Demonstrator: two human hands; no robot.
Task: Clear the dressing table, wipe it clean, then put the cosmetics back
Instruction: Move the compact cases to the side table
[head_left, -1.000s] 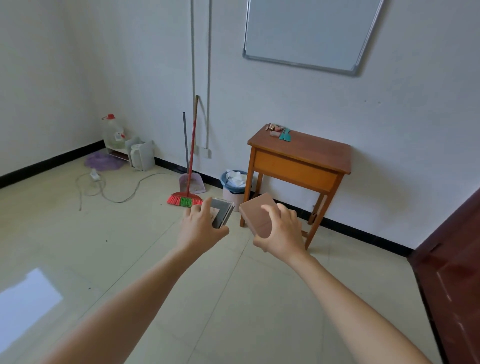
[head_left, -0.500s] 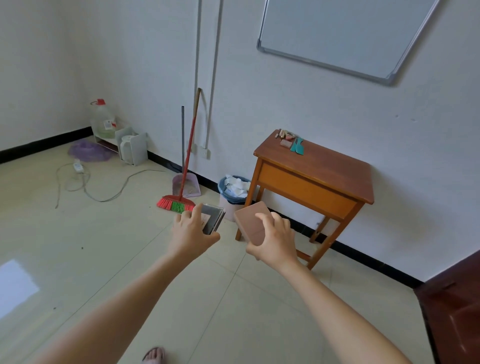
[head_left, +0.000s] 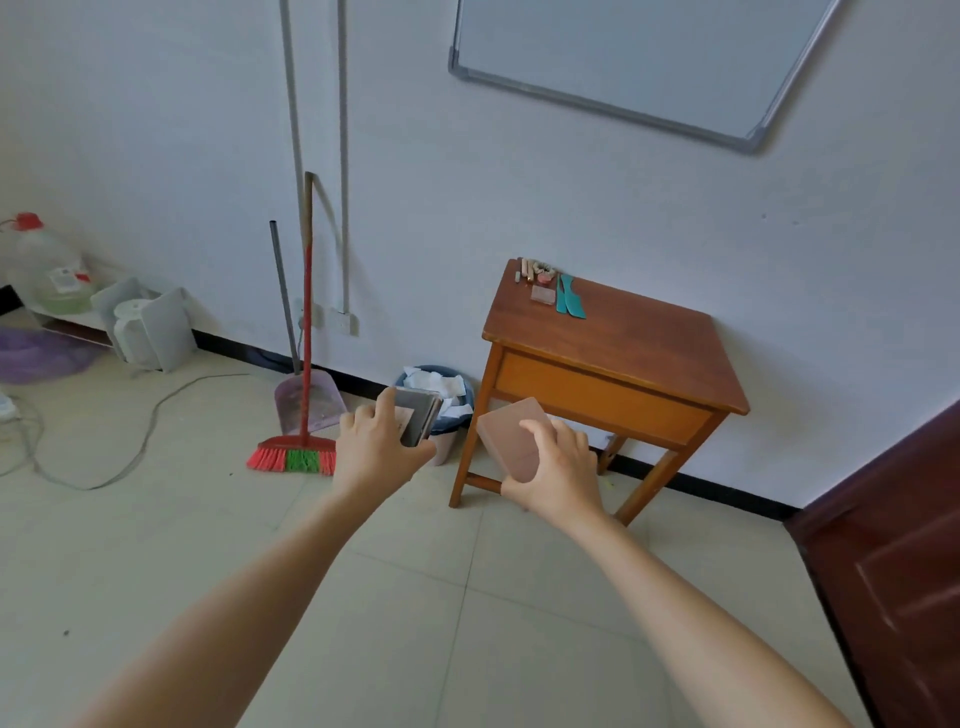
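- Both arms reach out in front of the person, held over the pale tiled floor (head_left: 156, 545), short of the small wooden table.
- The left hand (head_left: 382, 452) is curled round a dark flat case (head_left: 420, 415). The thumb lies over its top edge, and the case stands tilted on its side, up in the air.
- The right hand (head_left: 558, 467) grips a pink box (head_left: 511, 436) from the side, fingers wrapped over its near edge. The box leans at a slant in front of the table's left legs, and I cannot tell whether it touches them.
- The two hands are near each other but apart, each carrying its own piece.
- The tabletop (head_left: 649, 353) is brown wood and stands against the white wall.
- A small cluster of cosmetics sits in the tabletop's far left corner:
  - a teal piece (head_left: 570, 299) lies flat;
  - a small pink case (head_left: 543, 296) is just beside it;
  - some little sticks and tubes (head_left: 532, 267) lie by the wall, too small to tell apart.
- Left of the table stands a waste bin (head_left: 448, 446) with crumpled paper in it, partly hidden by the left hand.
- A red-handled broom (head_left: 306, 364) and a lilac dustpan (head_left: 311, 405) lean against the wall further left.
- Far left there is a large water jug (head_left: 44, 270) with a red cap and a white kettle (head_left: 132, 332), and a grey cable (head_left: 130, 447) snakes across the floor.
- A whiteboard (head_left: 623, 57) hangs above the table, and a dark wooden door (head_left: 893, 545) fills the right edge.
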